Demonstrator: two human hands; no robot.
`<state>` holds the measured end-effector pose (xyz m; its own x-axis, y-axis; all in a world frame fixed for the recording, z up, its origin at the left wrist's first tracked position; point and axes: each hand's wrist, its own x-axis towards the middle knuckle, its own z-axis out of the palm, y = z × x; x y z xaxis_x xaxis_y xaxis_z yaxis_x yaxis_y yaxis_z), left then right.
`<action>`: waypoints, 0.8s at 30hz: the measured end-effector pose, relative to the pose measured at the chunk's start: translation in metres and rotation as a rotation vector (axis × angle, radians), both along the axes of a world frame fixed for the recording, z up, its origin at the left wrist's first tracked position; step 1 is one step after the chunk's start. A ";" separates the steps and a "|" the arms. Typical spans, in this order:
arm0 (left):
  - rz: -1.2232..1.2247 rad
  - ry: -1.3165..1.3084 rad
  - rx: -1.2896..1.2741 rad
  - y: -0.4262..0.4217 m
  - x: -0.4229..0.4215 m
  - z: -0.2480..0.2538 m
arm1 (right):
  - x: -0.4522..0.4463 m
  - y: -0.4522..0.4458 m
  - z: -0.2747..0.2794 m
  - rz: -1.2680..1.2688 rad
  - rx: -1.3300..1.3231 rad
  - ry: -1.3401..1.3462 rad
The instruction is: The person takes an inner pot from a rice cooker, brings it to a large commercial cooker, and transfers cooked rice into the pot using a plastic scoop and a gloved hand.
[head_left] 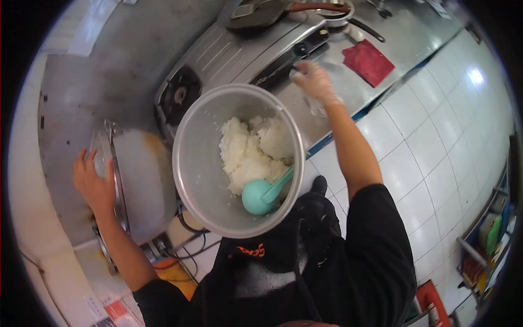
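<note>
A large translucent tub [188, 163] stands in front of the body, with white rice [239, 152] inside. A turquoise scoop [257, 197] rests on the rice, its handle against the tub wall. My left hand [97, 182] is left of the tub, its thumb and fingers around a clear plastic-like item [100, 155] beside a metal rim. Beyond the tub's right side, my right hand [317, 84], in a clear glove, is over the steel counter with its fingers curled together near a small dark item. What they hold is too small to tell.
A gas stove [234, 54] with a burner [181, 95] lies behind the tub. A dark pan [256, 16] sits at its far end. A red cloth [369, 61] is on the counter [414, 32]. White floor tiles [406, 141] lie to the right; cables run below left.
</note>
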<state>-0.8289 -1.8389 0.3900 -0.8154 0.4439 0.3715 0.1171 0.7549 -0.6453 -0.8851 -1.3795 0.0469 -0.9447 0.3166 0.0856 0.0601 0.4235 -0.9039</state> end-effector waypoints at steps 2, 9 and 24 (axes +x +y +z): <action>0.019 0.041 0.025 -0.032 0.040 0.006 | 0.015 -0.004 0.042 0.119 -0.257 0.088; 0.249 0.267 0.352 -0.179 0.142 0.012 | 0.042 -0.063 0.196 0.570 -0.144 0.431; 0.025 0.875 1.505 -0.338 0.191 -0.137 | 0.119 -0.167 0.119 1.503 1.203 -0.893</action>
